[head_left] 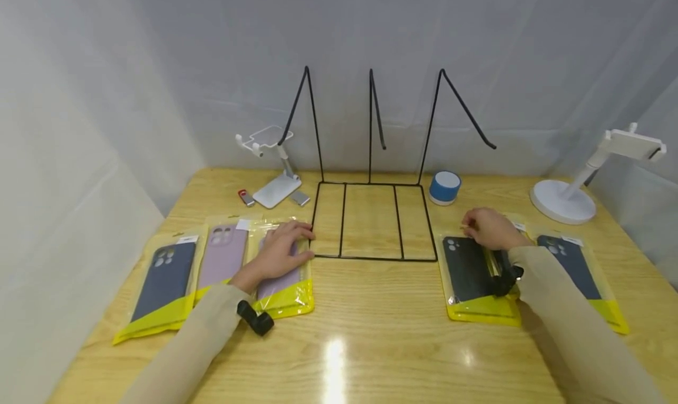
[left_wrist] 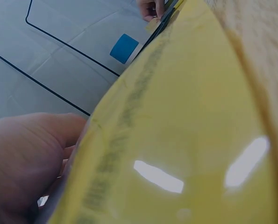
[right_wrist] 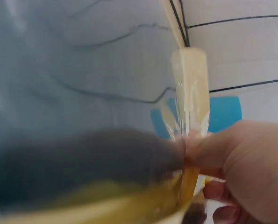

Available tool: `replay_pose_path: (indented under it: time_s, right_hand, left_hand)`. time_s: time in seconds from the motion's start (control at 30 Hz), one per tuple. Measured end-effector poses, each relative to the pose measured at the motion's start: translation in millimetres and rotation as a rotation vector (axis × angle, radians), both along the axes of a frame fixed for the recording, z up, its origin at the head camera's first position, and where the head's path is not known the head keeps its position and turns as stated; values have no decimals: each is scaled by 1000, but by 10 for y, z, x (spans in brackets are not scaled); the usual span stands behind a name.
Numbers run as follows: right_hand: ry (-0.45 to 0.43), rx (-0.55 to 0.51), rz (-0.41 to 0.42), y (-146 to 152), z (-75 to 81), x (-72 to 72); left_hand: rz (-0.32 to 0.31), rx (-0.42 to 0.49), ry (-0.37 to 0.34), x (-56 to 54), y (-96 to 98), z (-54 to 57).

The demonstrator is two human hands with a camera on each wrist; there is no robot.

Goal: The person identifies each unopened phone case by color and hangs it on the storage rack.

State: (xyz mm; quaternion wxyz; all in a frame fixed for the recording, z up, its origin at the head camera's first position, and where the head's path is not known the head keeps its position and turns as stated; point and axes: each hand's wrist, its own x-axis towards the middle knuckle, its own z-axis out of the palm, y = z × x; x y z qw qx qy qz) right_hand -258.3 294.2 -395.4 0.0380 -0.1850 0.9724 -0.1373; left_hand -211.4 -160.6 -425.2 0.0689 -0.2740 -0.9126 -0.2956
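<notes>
My left hand [head_left: 279, 252] lies over a packaged purple phone case [head_left: 275, 287], its fingers spread and reaching past the packet's right edge toward the black wire rack [head_left: 371, 258]. In the left wrist view the packet's yellow face [left_wrist: 190, 107] fills the middle, and my left fingers are partly hidden behind its edge. On the right, my right hand [head_left: 491, 228] pinches the top edge of a packet with a black phone case [head_left: 466, 271]. The right wrist view shows thumb and fingers on the clear edge strip [right_wrist: 192, 93] of that packet.
Left of my left hand lie packaged purple [head_left: 219, 257] and navy [head_left: 165, 277] phone cases; another navy case [head_left: 569, 268] lies far right. Behind stand two white phone stands [head_left: 278, 191] [head_left: 562, 202], a blue speaker-like cylinder [head_left: 445, 188], a red-and-silver USB stick [head_left: 246, 198] and a small grey piece [head_left: 300, 198].
</notes>
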Motion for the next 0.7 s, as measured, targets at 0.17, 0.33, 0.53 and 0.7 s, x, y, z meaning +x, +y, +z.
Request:
replay_pose_path:
  time_s: [0.17, 0.33, 0.53, 0.7]
  right_hand:
    - [-10, -74, 40, 53, 21, -6]
    - [-21, -168, 55, 12, 62, 35]
    - [80, -210, 29, -9, 128, 63]
    - [159, -215, -18, -20, 214, 112]
  left_hand:
    - [0, 10, 20, 0, 28, -7]
    - [12, -18, -37, -7, 20, 11]
    - [37, -27, -61, -4, 16, 4]
    - [65, -24, -78, 0, 6, 14]
